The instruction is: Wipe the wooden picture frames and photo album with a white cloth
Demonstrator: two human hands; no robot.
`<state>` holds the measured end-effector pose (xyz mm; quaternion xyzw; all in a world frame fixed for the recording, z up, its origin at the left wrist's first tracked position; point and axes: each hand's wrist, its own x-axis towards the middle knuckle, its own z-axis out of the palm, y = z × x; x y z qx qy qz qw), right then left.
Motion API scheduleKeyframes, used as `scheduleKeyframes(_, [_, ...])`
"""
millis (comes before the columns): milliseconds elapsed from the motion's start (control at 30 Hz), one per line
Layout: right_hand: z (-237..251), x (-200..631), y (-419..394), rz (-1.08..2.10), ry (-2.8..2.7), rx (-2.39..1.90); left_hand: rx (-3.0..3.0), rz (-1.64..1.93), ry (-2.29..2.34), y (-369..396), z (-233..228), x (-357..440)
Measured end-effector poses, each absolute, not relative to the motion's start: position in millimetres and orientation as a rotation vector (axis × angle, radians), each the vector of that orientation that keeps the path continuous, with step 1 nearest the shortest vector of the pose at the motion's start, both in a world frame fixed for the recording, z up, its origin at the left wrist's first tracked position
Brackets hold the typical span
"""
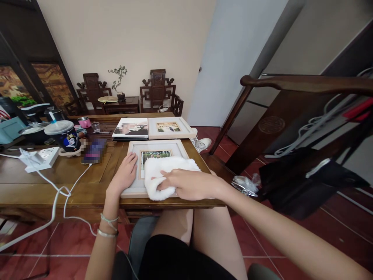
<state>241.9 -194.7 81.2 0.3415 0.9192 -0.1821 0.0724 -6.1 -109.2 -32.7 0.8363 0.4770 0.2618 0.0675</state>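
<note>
Two hands work over a white picture frame lying flat at the near edge of a wooden table, seen from the head camera. Left hand rests palm-down, fingers spread flat, on the frame's left border. Right hand presses a folded white cloth onto the glass, fingers curled loosely into its near-left end. Cloth runs left to right across the frame's lower half, directly under the right hand. Two more frames lie beyond, with a phone to the left.
</note>
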Motion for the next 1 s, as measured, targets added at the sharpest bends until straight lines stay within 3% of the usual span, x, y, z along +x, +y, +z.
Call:
scheduleKeyframes(267, [40.4, 214.3, -146.0, -0.147, 2.838, 1.195, 2.423, 0.803, 1.443, -112.8, -28.0, -3.9])
scheduleKeyframes(500, [42.7, 192.4, -80.9, 0.18, 2.776, 1.459, 2.23, 0.912, 1.441, -122.3, -13.2, 4.1])
scheduleKeyframes(633, [42.6, 174.4, -83.1, 0.144, 2.745, 1.369, 2.182, 0.974, 1.412, -125.4, -7.2, 7.4])
scheduleKeyframes(1000, [67.7, 193.0, -191.2, -0.176, 2.797, 0.991, 2.119, 0.914, 1.403, -128.0, -5.2, 9.0])
